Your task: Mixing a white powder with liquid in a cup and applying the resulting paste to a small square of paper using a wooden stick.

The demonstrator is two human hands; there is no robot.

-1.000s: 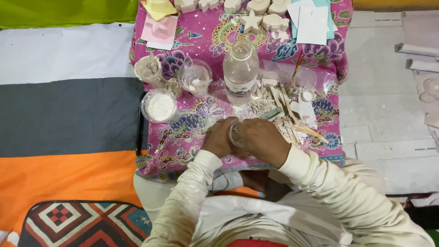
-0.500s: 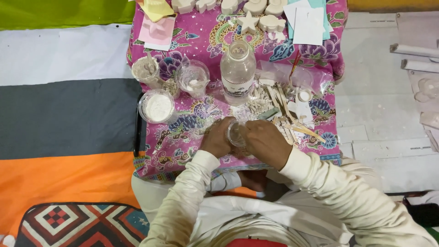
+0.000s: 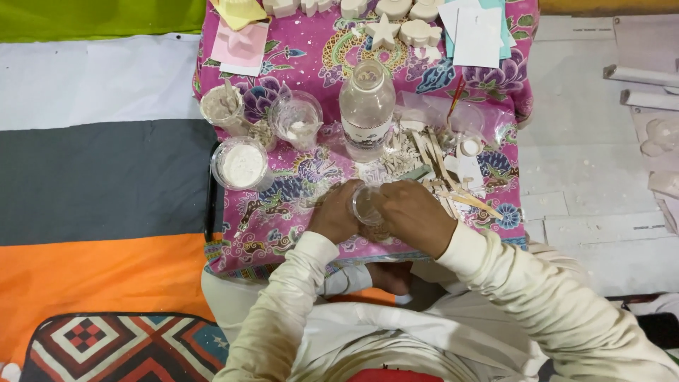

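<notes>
Nearest the camera, both forearms wear loose cream knit sleeves. The left hand [image 3: 334, 212] and the right hand [image 3: 414, 213] meet over the near edge of a low table draped in a glossy magenta cloth [image 3: 283, 219] printed with flowers and scrolls. Between them sits a small clear plastic cup [image 3: 368, 205], round-rimmed, thin-walled and tilted toward the camera. The right hand's fingers curl closed around the cup's right side; the left hand closes against its left side, fingers bent. How firmly the left hand grips cannot be told.

Just beyond the hands lies a scatter of flat pale wooden sticks [image 3: 431, 152] and chalky white fragments. To the left stands a round clear tub [image 3: 241, 164] filled with fine white powder. Behind it are a clear cup [image 3: 297, 120] holding a little white powder and a cup of greyish paste [image 3: 222, 107] with a stick standing in it. A clear plastic bottle [image 3: 366, 106], uncapped and cylindrical, stands upright at centre.

Farther back lie matte white cast shapes, among them a star [image 3: 384, 32], plus pink paper [image 3: 242, 49] and white sheets [image 3: 475, 35]. Left of the table, the floor covering [image 3: 99, 184] shows broad white, grey and orange bands.
</notes>
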